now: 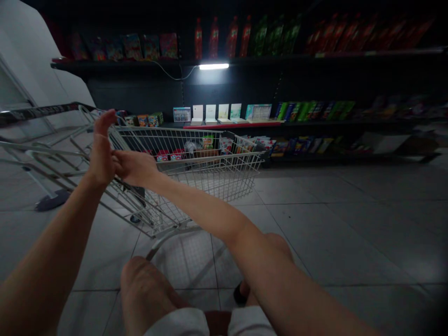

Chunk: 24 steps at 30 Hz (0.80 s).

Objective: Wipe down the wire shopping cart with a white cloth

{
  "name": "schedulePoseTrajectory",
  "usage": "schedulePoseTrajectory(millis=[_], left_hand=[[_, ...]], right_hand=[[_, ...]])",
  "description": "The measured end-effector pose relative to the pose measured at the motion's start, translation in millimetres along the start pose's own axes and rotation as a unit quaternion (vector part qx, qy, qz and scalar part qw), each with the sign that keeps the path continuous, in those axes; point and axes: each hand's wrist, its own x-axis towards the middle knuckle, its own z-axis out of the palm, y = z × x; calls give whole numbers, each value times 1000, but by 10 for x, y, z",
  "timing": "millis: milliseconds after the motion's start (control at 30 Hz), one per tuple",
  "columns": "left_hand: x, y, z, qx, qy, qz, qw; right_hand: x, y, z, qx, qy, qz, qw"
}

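While reaching over bare knees (pixel 144 282), left hand (pixel 102 156) raised with fingers extended, right hand (pixel 136 167) against its heel with grip impossible to tell, wire shopping cart (pixel 217 177) just beyond, dark shelves (pixel 135 93) with red and green bottles (pixel 214 38) behind

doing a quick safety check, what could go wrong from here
The left hand and right hand touch each other close to the shopping cart, so a sudden swing might knock knuckles on its metal wires. The curved lower bar appears close to the left knee; if the shopping cart rolled on its caster wheel, it could bump that leg.
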Motion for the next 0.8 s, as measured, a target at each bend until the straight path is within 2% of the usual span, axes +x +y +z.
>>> schedulePoseTrajectory(millis=[67, 100, 200, 300, 367, 467, 500, 567, 633, 667, 733, 800], left_hand=[[-12, -6, -13, 8, 16, -29, 999], [-13, 3, -20, 25, -5, -39, 999], [5, 80, -46, 122, -122, -73, 982], [51, 172, -67, 198, -225, -88, 950], [84, 203, -60, 226, -303, -81, 922], [111, 205, -13, 270, -423, -82, 861], [114, 200, 8, 284, -444, -83, 846], [115, 182, 53, 308, -451, -81, 834], [117, 159, 98, 310, -444, -74, 837], [119, 145, 119, 306, -445, -74, 839], [126, 113, 153, 300, -449, -84, 837], [135, 80, 169, 300, -455, -96, 833]], right_hand=[[-202, 1, 61, -194, 41, -110, 974], [-304, 55, 48, -248, 56, -138, 957], [-544, 400, -147, -296, 58, -156, 941], [-780, 954, -543, -299, 66, -151, 940], [-1013, 1373, -890, -299, 76, -119, 944], [-1415, 1930, -1446, -300, 124, -16, 946], [-1522, 2069, -1609, -300, 143, 22, 943], [-1630, 2248, -1838, -302, 175, 97, 932], [-1574, 2271, -1879, -304, 204, 168, 915], [-1493, 2221, -1817, -302, 214, 191, 909], [-1268, 2006, -1549, -292, 221, 196, 910], [-1031, 1690, -1172, -274, 211, 134, 929]])
